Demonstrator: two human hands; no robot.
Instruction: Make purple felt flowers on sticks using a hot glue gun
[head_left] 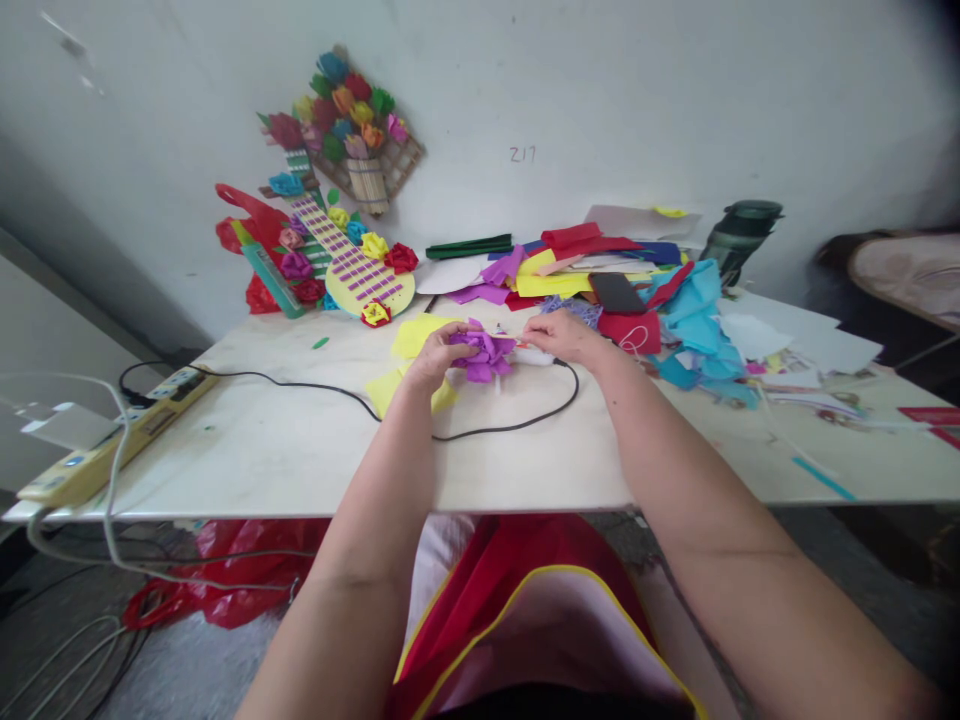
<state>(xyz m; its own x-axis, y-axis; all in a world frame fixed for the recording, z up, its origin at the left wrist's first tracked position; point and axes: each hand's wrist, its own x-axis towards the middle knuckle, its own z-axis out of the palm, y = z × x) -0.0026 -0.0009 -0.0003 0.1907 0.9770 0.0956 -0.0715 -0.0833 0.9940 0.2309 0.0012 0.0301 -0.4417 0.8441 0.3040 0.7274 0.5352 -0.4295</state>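
Note:
My left hand point(436, 356) is closed on a purple crepe-paper flower point(487, 356) with ruffled petals, held just above the table. From the right, my right hand point(559, 334) comes in with its fingertips pinched on a thin pale stick point(510, 337) that reaches over the top of the flower; its far end is hard to make out. Below my right hand lies a white glue gun point(535, 357), partly hidden, with a black cord running from its back. Yellow paper sheets point(386, 388) lie under and beside my left hand.
A yellow power strip point(142, 430) sits at the left edge. Behind it stand a paper-flower-decorated guitar shape point(371, 275) and a green glue bottle point(270, 272). Coloured paper, a dark phone point(616, 293), blue crepe paper point(697, 320) and a dark green bottle point(739, 240) fill the back right.

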